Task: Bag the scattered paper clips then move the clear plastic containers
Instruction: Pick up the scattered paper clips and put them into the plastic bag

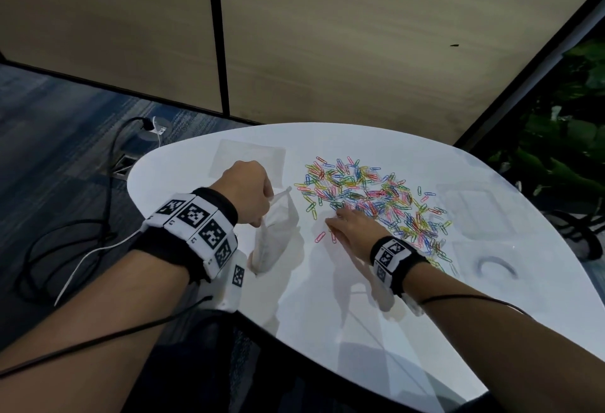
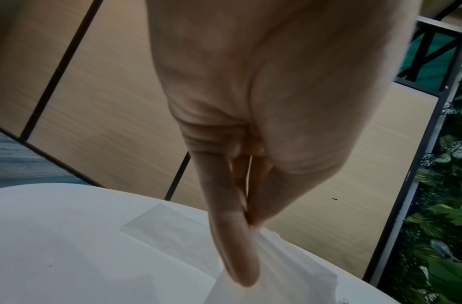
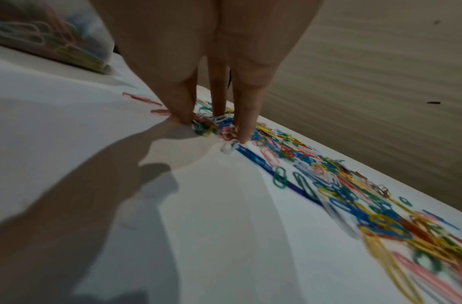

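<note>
- Left hand (image 1: 244, 188) pinches the clear plastic bag (image 1: 276, 236) by its mouth; coloured clips show inside.
- Right hand (image 1: 352, 227), fingers extended, presses the paper clips (image 1: 376, 196) on the white table (image 1: 327, 298).
- Clear plastic containers (image 1: 478, 213) sit near the table's right edge.

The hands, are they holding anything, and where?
The left hand pinches the plastic bag by its top edge. The right hand holds nothing; its fingertips touch the paper clips.

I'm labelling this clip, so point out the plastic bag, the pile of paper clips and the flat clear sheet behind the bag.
plastic bag (image 1: 278, 236), head view, middle of its hanging body.
paper clips (image 1: 376, 196), head view, centre of the coloured pile.
clear sheet (image 1: 245, 157), head view, bare middle of the sheet.
</note>
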{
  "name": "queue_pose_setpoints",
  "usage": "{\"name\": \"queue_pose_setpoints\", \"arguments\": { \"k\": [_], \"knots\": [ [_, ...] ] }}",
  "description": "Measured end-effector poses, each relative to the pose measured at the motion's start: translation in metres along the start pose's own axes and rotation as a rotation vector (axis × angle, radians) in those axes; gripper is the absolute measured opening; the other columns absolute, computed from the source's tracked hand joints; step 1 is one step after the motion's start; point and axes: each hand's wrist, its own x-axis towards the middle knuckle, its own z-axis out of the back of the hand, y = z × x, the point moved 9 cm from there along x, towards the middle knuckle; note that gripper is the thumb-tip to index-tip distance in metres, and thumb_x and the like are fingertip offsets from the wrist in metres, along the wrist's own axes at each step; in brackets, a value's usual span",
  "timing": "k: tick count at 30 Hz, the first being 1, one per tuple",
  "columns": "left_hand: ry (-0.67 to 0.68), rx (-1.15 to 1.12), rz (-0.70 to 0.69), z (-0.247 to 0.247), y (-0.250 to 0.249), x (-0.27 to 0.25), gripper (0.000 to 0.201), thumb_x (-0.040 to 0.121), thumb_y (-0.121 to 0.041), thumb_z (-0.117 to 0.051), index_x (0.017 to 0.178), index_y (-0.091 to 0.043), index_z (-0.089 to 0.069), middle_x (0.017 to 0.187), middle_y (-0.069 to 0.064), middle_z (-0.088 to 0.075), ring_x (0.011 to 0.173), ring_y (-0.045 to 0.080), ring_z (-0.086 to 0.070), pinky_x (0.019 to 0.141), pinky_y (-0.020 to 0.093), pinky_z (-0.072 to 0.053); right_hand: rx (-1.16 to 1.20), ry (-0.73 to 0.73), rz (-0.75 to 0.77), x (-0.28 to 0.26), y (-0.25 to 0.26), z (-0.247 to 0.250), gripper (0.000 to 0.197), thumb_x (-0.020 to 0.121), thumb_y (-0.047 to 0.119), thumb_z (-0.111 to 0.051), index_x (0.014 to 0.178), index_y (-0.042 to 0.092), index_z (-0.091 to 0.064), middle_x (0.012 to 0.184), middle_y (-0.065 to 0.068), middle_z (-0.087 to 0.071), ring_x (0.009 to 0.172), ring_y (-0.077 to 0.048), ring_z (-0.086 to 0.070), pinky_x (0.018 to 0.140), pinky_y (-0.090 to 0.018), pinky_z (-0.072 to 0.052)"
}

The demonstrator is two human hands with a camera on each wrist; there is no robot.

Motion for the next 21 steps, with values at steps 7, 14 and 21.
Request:
{"name": "queue_pose_setpoints", "arguments": {
  "k": [7, 14, 21],
  "knots": [
    [0.022, 0.002, -0.012, -0.004, -0.003, -0.001, 0.031, 0.087, 0.005, -0.049, 0.103, -0.005, -0.073, 0.072, 0.015, -0.076, 0.061, 0.022, -0.077, 0.076, 0.038, -0.065, 0.268, -0.077, -0.258, 0.007, -0.029, 0.013, 0.018, 0.088, 0.005, -0.063, 0.093, 0.013, -0.078, 0.096, -0.005, -0.072, 0.089, -0.02, -0.068, 0.082, -0.029, -0.056],
    [0.026, 0.092, -0.061, -0.013, -0.029, -0.005, 0.026, 0.09, 0.001, -0.052, 0.102, -0.004, -0.074, 0.076, 0.012, -0.076, 0.067, 0.022, -0.077, 0.077, 0.034, -0.064, 1.396, -0.143, -0.838, -0.034, -0.083, 0.009, 0.008, 0.081, -0.004, -0.072, 0.087, 0.001, -0.075, 0.087, -0.019, -0.074, 0.077, -0.031, -0.071, 0.073, -0.034, -0.062],
    [0.071, 0.07, -0.066, -0.024, -0.038, -0.004, 0.025, 0.088, 0.004, -0.055, 0.102, -0.001, -0.074, 0.08, 0.014, -0.077, 0.073, 0.024, -0.077, 0.081, 0.038, -0.063, 2.167, -0.092, -0.606, -0.026, 0.003, 0.074, 0.025, 0.088, -0.009, -0.061, 0.113, -0.007, -0.061, 0.112, -0.022, -0.069, 0.103, -0.027, -0.069, 0.082, -0.03, -0.06]
  ]
}}
